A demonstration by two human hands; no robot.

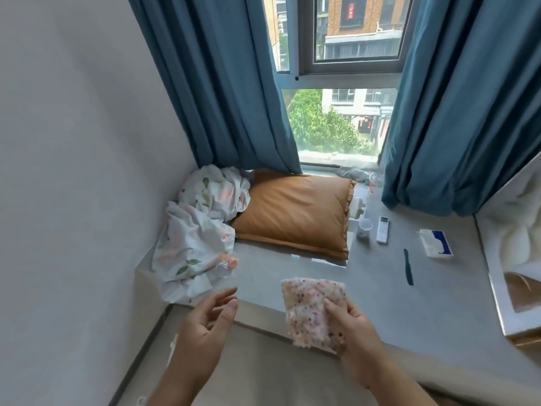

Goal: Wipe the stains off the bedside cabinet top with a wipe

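While the white wall [73,171] fills the nine o'clock side of the view, a crumpled floral sheet [199,230] lies bunched against it on the grey cabinet top [380,294]. Just at the sheet's lower edge sits a small crinkled clear wrapper [227,263] with an orange tint. At six o'clock the left hand [205,320] hovers above the near edge of the top, palm turned inward, its fingers [225,294] loosely curled and spread apart, holding nothing. Toward the centre, an orange-brown pillow [295,212] rests on the top, touching the sheet at its left corner, below a blue curtain [222,83] at twelve o'clock. To the right of the left hand, the right hand [357,332] pinches a pink, speckled wipe [313,312] between thumb and fingers, holding it upright in the air over the front edge of the top, apart from the surface. Further toward three o'clock, a clear plastic cup [364,228] stands just beside a white remote [383,229]. A dark blue streak [408,266] marks the surface nearby, and a white-and-blue tissue pack [436,243] lies beyond it. A second blue curtain [468,98] hangs at two o'clock.
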